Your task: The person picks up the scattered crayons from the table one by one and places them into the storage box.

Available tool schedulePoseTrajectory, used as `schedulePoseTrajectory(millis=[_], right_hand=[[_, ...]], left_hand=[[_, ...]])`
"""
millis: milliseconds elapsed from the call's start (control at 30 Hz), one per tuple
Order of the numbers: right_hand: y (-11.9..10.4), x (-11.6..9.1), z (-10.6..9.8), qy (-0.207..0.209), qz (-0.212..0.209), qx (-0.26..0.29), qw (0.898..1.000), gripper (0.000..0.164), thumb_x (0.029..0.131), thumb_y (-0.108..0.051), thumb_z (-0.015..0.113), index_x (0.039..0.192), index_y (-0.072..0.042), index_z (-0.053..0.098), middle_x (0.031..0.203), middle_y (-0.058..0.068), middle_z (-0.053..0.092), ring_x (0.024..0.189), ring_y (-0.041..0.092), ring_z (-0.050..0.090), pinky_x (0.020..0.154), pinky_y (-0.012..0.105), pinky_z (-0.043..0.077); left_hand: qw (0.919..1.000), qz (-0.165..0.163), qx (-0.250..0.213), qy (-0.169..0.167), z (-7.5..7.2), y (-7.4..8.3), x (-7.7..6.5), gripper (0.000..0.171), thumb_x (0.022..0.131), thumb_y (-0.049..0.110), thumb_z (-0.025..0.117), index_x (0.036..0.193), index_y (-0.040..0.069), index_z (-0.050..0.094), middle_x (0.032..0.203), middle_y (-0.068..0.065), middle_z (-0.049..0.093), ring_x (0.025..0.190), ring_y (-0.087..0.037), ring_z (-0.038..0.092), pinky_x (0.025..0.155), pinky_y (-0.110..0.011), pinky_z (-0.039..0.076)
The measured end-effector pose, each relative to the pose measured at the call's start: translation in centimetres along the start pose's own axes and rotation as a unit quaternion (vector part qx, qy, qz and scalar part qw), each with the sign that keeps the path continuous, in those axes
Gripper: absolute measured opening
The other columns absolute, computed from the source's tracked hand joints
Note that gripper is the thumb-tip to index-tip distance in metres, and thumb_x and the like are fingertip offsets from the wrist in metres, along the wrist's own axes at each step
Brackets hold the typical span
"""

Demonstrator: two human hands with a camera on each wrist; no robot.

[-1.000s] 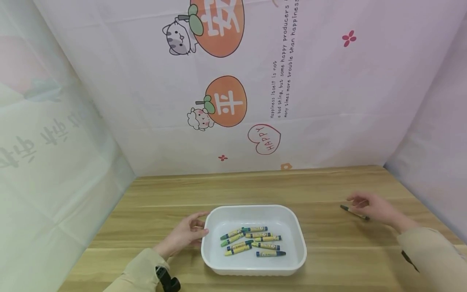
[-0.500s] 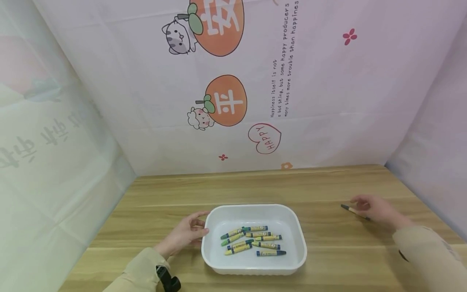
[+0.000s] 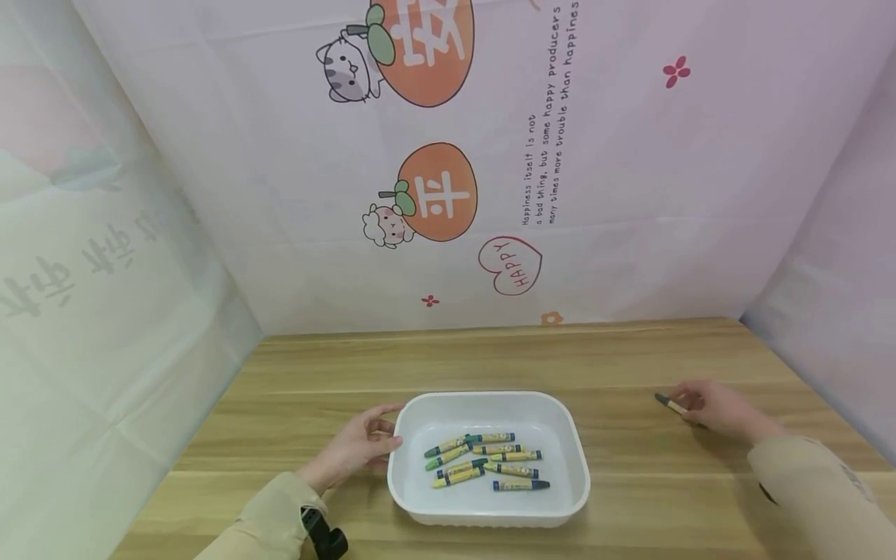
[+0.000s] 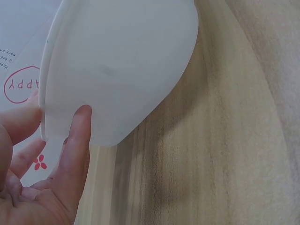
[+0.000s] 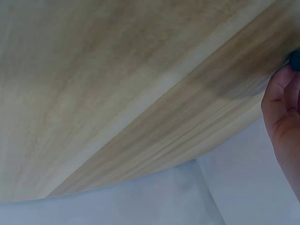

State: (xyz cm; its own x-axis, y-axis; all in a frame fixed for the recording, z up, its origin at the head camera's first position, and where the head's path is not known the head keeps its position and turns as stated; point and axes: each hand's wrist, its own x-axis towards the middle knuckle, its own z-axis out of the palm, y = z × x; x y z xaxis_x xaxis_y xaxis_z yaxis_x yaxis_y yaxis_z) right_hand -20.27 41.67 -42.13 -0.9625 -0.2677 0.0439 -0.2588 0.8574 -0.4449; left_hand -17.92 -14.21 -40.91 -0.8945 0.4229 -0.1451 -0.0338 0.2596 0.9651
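Note:
A white tray stands on the wooden table with several yellow-wrapped crayons lying inside. My left hand holds its left side. In the left wrist view, a fingertip presses the outer wall while another digit meets the rim. Over on the right, my right hand pinches a dark-tipped crayon low over the table, its rear part hidden by the fingers. The right wrist view catches only the dark end of that crayon at the fingertips, at the frame's edge.
Printed cloth hangs behind the table, with plain pale cloth on the right side and more cloth on the left. The bare wooden tabletop lies between the tray and the right hand.
My right hand has come slightly nearer and lower, its fingers closing round the crayon that lay on the table. Left hand and tray hold their places.

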Motion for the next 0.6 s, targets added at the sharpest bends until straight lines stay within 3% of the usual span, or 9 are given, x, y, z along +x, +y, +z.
schedulePoseTrajectory(millis=[233,500,600], right_hand=[[-1.9,0.6,0.0,-0.019,0.005,0.022,1.000,0.029,0.082,-0.001,0.065,0.111,0.002,0.062,0.101,0.023,0.064,0.092,0.039,0.061,0.075,0.052,0.055],[-5.8,2.6,-0.7,-0.008,-0.033,0.084,0.996,0.032,0.085,0.004,0.061,0.116,0.008,0.058,0.098,0.016,0.061,0.091,0.031,0.061,0.069,0.031,0.056],[-7.6,3.1,-1.1,-0.003,-0.040,0.079,0.996,0.032,0.086,0.000,0.063,0.117,0.006,0.059,0.097,0.013,0.063,0.090,0.027,0.062,0.064,0.025,0.055]], left_hand=[[1.0000,0.001,0.000,0.000,0.0,-0.1,0.1,0.064,0.090,0.010,0.064,0.144,0.001,0.032,0.116,-0.027,0.052,0.089,-0.020,0.063,0.076,-0.041,0.061],[1.0000,0.001,-0.001,0.002,0.0,-0.2,0.1,0.063,0.090,0.009,0.064,0.144,0.000,0.033,0.116,-0.027,0.052,0.089,-0.021,0.063,0.076,-0.041,0.061],[1.0000,0.001,-0.002,0.003,0.0,-0.1,0.1,0.063,0.090,0.009,0.064,0.144,0.000,0.032,0.116,-0.028,0.052,0.090,-0.020,0.063,0.076,-0.041,0.061]])
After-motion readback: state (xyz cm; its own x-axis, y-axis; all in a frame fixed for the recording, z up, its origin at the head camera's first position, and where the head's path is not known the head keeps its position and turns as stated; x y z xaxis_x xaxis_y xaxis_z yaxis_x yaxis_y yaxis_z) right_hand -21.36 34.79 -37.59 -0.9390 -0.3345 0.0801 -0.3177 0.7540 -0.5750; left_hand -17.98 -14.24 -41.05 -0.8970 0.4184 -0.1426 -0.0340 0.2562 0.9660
